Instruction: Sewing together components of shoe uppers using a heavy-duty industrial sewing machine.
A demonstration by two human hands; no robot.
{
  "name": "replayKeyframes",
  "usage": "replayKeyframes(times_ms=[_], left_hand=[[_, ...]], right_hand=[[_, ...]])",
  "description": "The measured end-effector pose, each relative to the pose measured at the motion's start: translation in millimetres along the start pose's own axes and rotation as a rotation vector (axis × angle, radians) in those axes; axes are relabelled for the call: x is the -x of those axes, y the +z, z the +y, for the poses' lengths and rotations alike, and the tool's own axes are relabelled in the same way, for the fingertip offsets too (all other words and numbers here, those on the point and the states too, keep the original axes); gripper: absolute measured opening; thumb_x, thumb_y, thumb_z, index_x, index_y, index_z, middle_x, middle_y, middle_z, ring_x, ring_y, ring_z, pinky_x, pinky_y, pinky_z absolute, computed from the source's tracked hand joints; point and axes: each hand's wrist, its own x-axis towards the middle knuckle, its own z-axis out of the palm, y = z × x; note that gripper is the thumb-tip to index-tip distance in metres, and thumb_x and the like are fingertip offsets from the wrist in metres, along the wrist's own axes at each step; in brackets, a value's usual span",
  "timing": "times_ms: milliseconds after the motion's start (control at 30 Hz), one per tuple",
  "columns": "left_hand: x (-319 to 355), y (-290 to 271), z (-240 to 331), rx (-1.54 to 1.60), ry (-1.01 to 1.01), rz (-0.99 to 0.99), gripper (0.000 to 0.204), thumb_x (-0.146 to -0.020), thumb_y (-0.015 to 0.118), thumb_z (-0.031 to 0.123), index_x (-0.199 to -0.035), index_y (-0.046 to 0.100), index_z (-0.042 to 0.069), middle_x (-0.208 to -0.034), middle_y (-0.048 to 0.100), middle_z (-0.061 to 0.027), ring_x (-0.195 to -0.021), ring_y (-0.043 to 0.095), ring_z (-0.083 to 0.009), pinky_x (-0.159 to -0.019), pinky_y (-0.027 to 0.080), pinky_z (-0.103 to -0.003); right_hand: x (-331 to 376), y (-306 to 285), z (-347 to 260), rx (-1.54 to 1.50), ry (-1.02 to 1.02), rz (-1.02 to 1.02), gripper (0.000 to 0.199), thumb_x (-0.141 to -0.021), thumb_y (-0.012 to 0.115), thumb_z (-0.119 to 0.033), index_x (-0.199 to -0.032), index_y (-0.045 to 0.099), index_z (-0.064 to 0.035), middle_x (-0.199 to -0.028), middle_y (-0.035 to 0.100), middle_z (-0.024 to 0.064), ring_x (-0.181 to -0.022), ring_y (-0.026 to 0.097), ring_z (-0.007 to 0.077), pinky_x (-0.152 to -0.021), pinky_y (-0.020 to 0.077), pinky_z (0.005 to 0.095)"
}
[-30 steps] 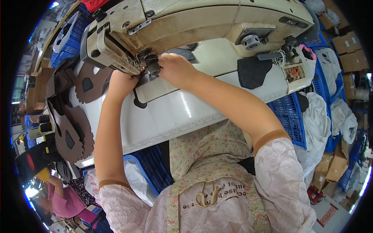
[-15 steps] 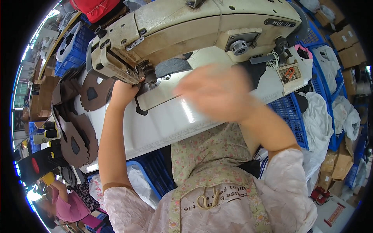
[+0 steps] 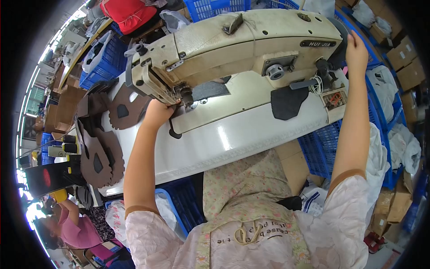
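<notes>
A cream industrial sewing machine (image 3: 242, 49) stands on a white table (image 3: 251, 134). My left hand (image 3: 159, 112) rests at the needle end, fingers on a dark grey piece (image 3: 208, 89) under the presser foot. My right hand (image 3: 356, 45) is stretched far right, fingers on the machine's right end where the handwheel sits, mostly hidden. A second dark piece (image 3: 286, 102) lies on the table right of the needle plate.
Several brown cut shoe pieces (image 3: 103, 152) are stacked at the table's left end. Blue plastic crates (image 3: 331, 148) stand under and behind the table. Cardboard boxes and white bags fill the right side. Another person (image 3: 74, 219) in pink sits at lower left.
My right hand left the needle area and swung right to the machine's far end. My left hand stayed at the presser foot.
</notes>
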Motion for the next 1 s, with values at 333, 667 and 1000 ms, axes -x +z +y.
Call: replayKeyframes(times_ms=[333,667,1000], left_hand=[[-10.0,-2.9,12.0,0.024,-0.155,-0.136,0.038,-0.069,0.06,-0.003,-0.103,0.073,0.008,-0.109,0.07,-0.011,-0.108,0.063,-0.0302,-0.094,0.048,-0.037],[-3.2,-2.1,8.9,-0.011,-0.015,-0.02,0.022,-0.08,0.068,0.006,-0.1,0.076,0.012,-0.099,0.073,-0.0107,-0.093,0.069,-0.0284,-0.08,0.053,-0.035],[-1.0,-5.6,-3.7,-0.07,0.059,-0.042,0.028,-0.076,0.064,0.003,-0.103,0.072,0.008,-0.104,0.071,-0.0154,-0.102,0.065,-0.0352,-0.088,0.05,-0.04]], right_hand=[[48.7,21.3,30.7,-0.402,0.126,0.293,0.046,-0.095,0.064,-0.036,-0.118,0.06,0.0041,-0.113,0.066,0.0221,-0.106,0.064,0.0318,-0.094,0.0466,0.0379],[79.2,21.2,31.4,-0.097,0.152,0.096,0.043,-0.1,0.051,-0.04,-0.118,0.057,-0.0012,-0.099,0.067,0.0246,-0.095,0.064,0.0431,-0.081,0.0484,0.0454],[88.1,1.8,50.1,-0.126,-0.103,-0.045,0.037,-0.093,0.061,-0.028,-0.119,0.059,-0.0016,-0.105,0.067,0.0191,-0.1,0.062,0.0364,-0.086,0.0488,0.0408]])
